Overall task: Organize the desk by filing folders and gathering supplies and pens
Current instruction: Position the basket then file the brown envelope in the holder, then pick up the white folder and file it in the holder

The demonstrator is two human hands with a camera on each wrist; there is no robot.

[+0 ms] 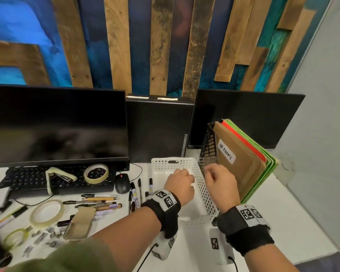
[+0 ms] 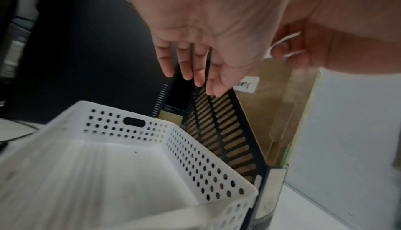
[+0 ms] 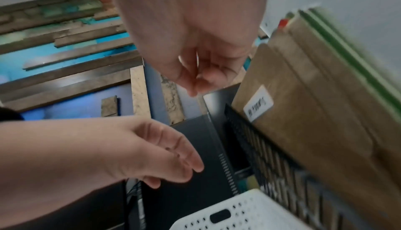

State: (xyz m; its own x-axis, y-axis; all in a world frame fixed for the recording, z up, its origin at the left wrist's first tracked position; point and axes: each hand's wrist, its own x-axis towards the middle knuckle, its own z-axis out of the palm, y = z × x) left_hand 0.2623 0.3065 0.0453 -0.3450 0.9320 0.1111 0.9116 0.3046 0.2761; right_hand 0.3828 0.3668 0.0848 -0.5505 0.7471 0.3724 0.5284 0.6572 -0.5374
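Two hands hover over the white basket (image 1: 202, 191), which sits on the tabletop (image 1: 294, 218) at centre. Left hand (image 1: 180, 184) is above the basket's interior, fingers (image 2: 187, 65) straight and relaxed, holding nothing. Right hand (image 1: 221, 180) is at 3 o'clock from it, fingers (image 3: 195, 79) loosely curled, empty. Folders (image 1: 241, 160) stand tilted in the black rack (image 1: 207, 148), just beside the basket at 2 o'clock. Pens (image 1: 98, 202) and tape rolls (image 1: 47, 213) lie at 9 o'clock, near the keyboard (image 1: 24, 179).
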